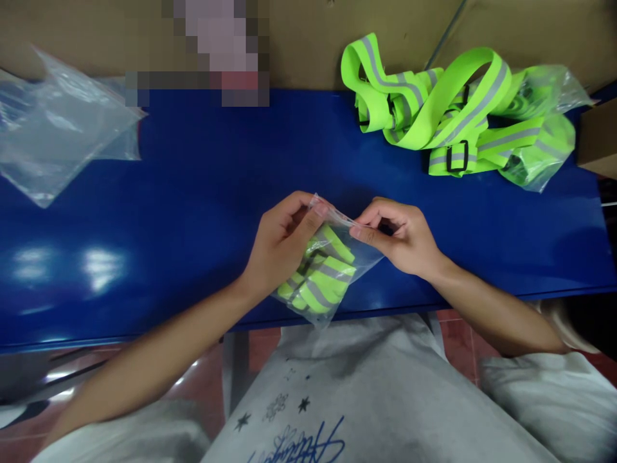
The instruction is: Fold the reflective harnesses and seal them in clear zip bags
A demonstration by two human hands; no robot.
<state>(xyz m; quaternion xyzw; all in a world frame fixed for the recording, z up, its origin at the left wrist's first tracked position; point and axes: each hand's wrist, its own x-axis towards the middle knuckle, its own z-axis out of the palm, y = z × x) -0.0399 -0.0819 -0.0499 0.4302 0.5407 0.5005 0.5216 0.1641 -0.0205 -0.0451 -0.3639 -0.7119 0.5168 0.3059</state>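
Observation:
A clear zip bag (369, 260) hangs between my two hands above the front edge of the blue table. Inside it lies a folded neon-yellow reflective strap (321, 283) with grey stripes. My left hand (284, 241) pinches the bag's top edge at its left corner, thumb over the fingers. Farther along the same edge, my right hand (400, 235) pinches it between thumb and forefinger. The bag's lower end tilts toward my body, and my left hand covers part of its left side.
Loose neon-yellow reflective straps (453, 122) with black buckles are heaped at the back right, some inside clear bags (544, 154). Flat clear plastic bags (72, 128) lie at the back left of the blue table (193, 193). A cardboard box (598, 138) stands at the right edge.

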